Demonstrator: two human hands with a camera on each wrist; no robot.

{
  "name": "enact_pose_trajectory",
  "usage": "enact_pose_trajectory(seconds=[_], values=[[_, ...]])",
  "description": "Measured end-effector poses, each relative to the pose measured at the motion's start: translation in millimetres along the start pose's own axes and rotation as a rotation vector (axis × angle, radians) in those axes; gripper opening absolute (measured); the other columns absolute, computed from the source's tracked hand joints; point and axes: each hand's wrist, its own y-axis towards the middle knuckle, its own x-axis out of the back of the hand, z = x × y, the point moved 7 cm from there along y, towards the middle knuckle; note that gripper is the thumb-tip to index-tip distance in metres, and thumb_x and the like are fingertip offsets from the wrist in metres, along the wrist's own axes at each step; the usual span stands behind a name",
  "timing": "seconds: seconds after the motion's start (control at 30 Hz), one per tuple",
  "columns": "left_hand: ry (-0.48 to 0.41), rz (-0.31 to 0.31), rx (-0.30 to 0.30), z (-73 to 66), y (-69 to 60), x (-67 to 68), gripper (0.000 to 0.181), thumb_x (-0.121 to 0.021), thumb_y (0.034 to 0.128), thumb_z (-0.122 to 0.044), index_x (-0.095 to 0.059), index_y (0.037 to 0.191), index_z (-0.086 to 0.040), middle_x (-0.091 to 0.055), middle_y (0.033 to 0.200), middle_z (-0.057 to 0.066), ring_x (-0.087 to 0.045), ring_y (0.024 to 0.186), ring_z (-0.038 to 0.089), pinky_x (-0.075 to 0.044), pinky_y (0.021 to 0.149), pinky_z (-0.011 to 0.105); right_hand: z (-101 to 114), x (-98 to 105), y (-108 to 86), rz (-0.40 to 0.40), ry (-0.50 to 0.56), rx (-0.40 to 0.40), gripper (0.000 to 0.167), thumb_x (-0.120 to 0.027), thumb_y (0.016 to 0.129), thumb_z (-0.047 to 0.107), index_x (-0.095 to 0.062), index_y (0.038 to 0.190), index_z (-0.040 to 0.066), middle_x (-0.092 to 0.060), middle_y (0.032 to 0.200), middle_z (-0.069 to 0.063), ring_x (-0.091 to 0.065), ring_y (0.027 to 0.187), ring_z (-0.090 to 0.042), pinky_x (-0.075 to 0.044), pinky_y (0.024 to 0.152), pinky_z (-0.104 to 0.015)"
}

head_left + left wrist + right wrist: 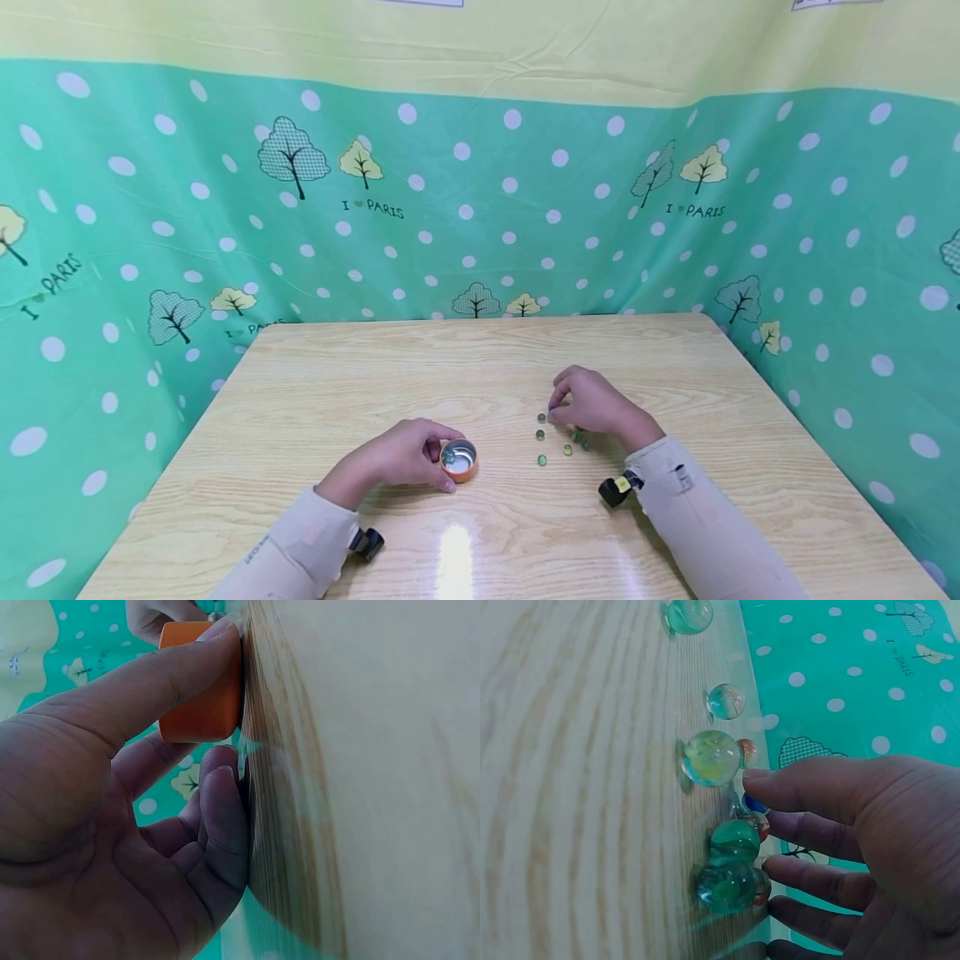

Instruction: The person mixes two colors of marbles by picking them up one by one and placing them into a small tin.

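Observation:
My left hand (pixel 408 454) grips a small round orange tin (pixel 459 473) standing on the table, thumb on the near side and fingers on the far side. In the left wrist view the thumb lies along the orange wall (pixel 202 712). Greenish glass marbles (pixel 449 457) lie inside the tin, on its shiny bottom. To the right, my right hand (pixel 596 404) reaches down to the table. Its thumb and forefinger pinch a blue marble (pixel 755 803), mostly hidden by the thumb. Close by lie a yellow-green marble (pixel 712 758) and green marbles (pixel 735 841).
Several loose marbles lie around the right hand, among them a green one (pixel 542 460), a yellowish one (pixel 567 450) and a clear one (pixel 726 701). The light wooden table (pixel 375 358) ends at a dotted green curtain (pixel 465 183) behind and at the sides.

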Motion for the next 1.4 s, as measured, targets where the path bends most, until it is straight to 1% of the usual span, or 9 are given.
enact_pose_trajectory(seconds=[0.2,0.4,0.63,0.7,1.07,1.13,1.27,1.4], values=[[0.002,0.002,-0.008,0.1,0.1,-0.3,0.050,-0.094,0.0763,-0.023,-0.074,0.122,-0.028,-0.067,0.088,-0.006,-0.056,0.077,0.016,-0.046,0.066,0.028,0.0,-0.4,-0.1,0.006,-0.009,0.006,0.010,-0.084,0.087,0.024,-0.077,0.079,0.024,-0.059,0.140,-0.015,-0.054,0.134,-0.038,-0.046,0.107,-0.052],[-0.004,-0.005,0.002,2.0,0.1,0.3,0.053,-0.094,0.0759,-0.024,-0.073,0.125,-0.029,-0.067,0.090,-0.005,-0.056,0.078,0.017,-0.047,0.067,0.029,0.0,0.5,-0.1,0.007,-0.011,0.008,0.010,-0.083,0.087,0.024,-0.077,0.079,0.024,-0.059,0.141,-0.015,-0.053,0.135,-0.038,-0.047,0.105,-0.051],[-0.024,-0.003,0.013,4.1,0.6,-0.1,0.052,-0.094,0.0757,-0.024,-0.074,0.124,-0.028,-0.068,0.092,-0.003,-0.055,0.079,0.017,-0.046,0.067,0.029,-0.2,0.9,1.1,0.007,-0.031,0.022,0.011,-0.082,0.090,0.026,-0.078,0.080,0.025,-0.060,0.141,-0.015,-0.053,0.136,-0.038,-0.046,0.109,-0.052],[-0.024,-0.003,0.013,4.3,0.6,-0.1,0.052,-0.094,0.0756,-0.024,-0.074,0.123,-0.028,-0.068,0.092,-0.003,-0.055,0.079,0.017,-0.046,0.067,0.029,-0.2,0.8,1.1,0.006,-0.036,0.029,0.010,-0.081,0.090,0.026,-0.078,0.081,0.025,-0.061,0.140,-0.014,-0.054,0.135,-0.037,-0.046,0.107,-0.052],[-0.009,-0.005,0.002,3.6,1.3,-0.5,0.051,-0.094,0.0757,-0.024,-0.074,0.122,-0.029,-0.067,0.090,-0.005,-0.055,0.078,0.017,-0.046,0.067,0.029,-0.1,2.9,-0.4,0.003,-0.008,0.015,0.009,-0.079,0.092,0.025,-0.078,0.083,0.023,-0.061,0.139,-0.013,-0.055,0.133,-0.035,-0.048,0.103,-0.048],[-0.013,-0.004,0.003,3.3,1.1,-0.4,0.051,-0.094,0.0756,-0.024,-0.074,0.122,-0.028,-0.067,0.090,-0.005,-0.055,0.078,0.017,-0.046,0.067,0.029,0.3,3.6,-0.5,-0.003,0.003,0.019,0.009,-0.079,0.092,0.025,-0.078,0.083,0.022,-0.062,0.138,-0.013,-0.055,0.133,-0.035,-0.048,0.103,-0.049],[-0.016,-0.004,0.004,3.0,0.8,-0.2,0.051,-0.094,0.0755,-0.024,-0.074,0.122,-0.028,-0.067,0.090,-0.005,-0.055,0.078,0.017,-0.045,0.067,0.029,1.6,5.2,-0.1,-0.014,0.015,0.028,0.008,-0.078,0.092,0.025,-0.078,0.085,0.021,-0.063,0.136,-0.012,-0.055,0.134,-0.034,-0.046,0.107,-0.050],[-0.011,-0.005,0.009,3.5,0.6,-0.9,0.050,-0.094,0.0754,-0.024,-0.074,0.121,-0.030,-0.067,0.090,-0.005,-0.055,0.078,0.017,-0.045,0.067,0.030,1.5,4.8,0.5,-0.017,0.032,0.026,0.007,-0.078,0.092,0.025,-0.078,0.086,0.021,-0.063,0.135,-0.011,-0.057,0.129,-0.032,-0.047,0.105,-0.050]])
